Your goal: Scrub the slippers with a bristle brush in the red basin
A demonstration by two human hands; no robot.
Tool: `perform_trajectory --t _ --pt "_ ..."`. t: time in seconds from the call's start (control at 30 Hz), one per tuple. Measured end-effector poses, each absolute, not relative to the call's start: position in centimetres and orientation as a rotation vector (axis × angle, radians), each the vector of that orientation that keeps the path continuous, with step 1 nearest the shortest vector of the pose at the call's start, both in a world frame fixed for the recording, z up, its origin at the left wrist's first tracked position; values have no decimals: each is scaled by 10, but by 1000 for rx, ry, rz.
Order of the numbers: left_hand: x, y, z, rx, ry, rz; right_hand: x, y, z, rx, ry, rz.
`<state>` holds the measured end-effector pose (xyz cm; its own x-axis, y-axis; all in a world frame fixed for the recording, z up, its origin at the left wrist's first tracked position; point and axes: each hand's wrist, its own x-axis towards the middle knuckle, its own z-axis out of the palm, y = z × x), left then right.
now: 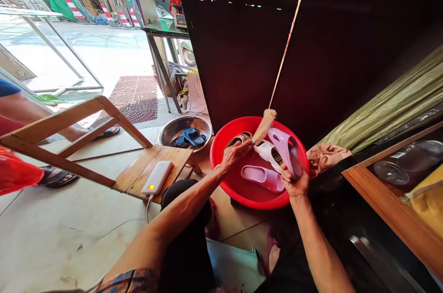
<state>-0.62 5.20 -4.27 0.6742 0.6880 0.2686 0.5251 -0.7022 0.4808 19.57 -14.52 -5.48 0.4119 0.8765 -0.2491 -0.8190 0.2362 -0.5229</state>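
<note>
My left hand [235, 152] is closed around the handle end of a bristled scrub brush [265, 125], its tan bristles pointing up and to the right. In my right hand [296, 183] is a lilac slipper [285, 145], gripped near one end and tilted up over the basin's right side. Both hands are above a red plastic basin [221, 182]. Inside it lie a pink slipper [262, 177], a white shoe [268, 152] and a brownish shoe [238, 138], which my left hand partly hides.
A metal bowl [166, 132] with dark blue slippers [194, 137] stands left of the basin. Nearer is a wooden chair [136, 170] with a white power bank [157, 177] and cable. A dark panel [249, 53] rises behind; a wooden-framed shelf [387, 200] borders the right. Another person's leg [38, 117] shows at left.
</note>
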Motion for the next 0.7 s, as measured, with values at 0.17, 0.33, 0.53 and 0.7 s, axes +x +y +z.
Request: perform_trajectory --t 0.17,0.33,0.53,0.7 --pt "-24 25 -62 2610 519 556 203 -146 -52 -687 -50 1045" --pt "-24 44 -45 2499 794 536 198 -141 -49 -847 -51 1005" --pt "-27 79 -11 2559 959 403 179 -136 -46 -1041 -273 1026" --pt "-36 68 -5 2458 961 347 175 -130 -47 -1155 -304 999"
